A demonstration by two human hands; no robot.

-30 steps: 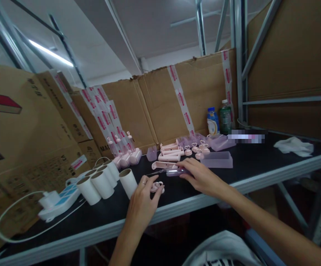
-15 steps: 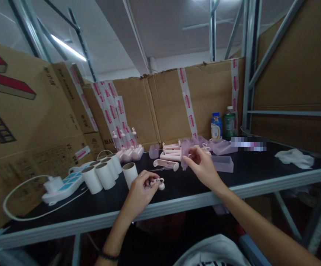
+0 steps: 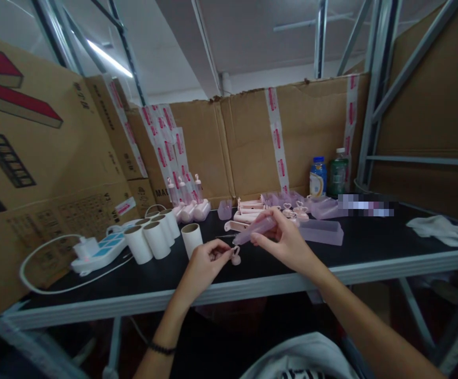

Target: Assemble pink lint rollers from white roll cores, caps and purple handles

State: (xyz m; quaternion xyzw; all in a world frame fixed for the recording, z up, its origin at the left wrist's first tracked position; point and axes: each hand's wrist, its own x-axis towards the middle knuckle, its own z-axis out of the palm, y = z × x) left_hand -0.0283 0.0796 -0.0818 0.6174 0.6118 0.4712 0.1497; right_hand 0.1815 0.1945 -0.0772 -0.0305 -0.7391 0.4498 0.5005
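Note:
My left hand pinches a small pale pink part with a loop and a round end above the front of the black tabletop. In my right hand is a translucent purple tube-like piece, tilted with its lower end close to the pink part. Whether the two touch I cannot tell. Just behind lie a pink bar-shaped part and a thin screwdriver-like tool, partly hidden by the purple piece. A stack of pink parts and pink loop-topped pieces lie beyond my hands.
White cardboard-like tubes and a power strip stand on the left. Pink assembled pieces are at the back. A purple tray, white cloth, blue-capped bottle and green bottle are on the right.
The purple piece in my right hand has tipped from upright to slanting and moved left toward my left hand. The pink part now hangs lower from my left fingertips. The view has shifted slightly.

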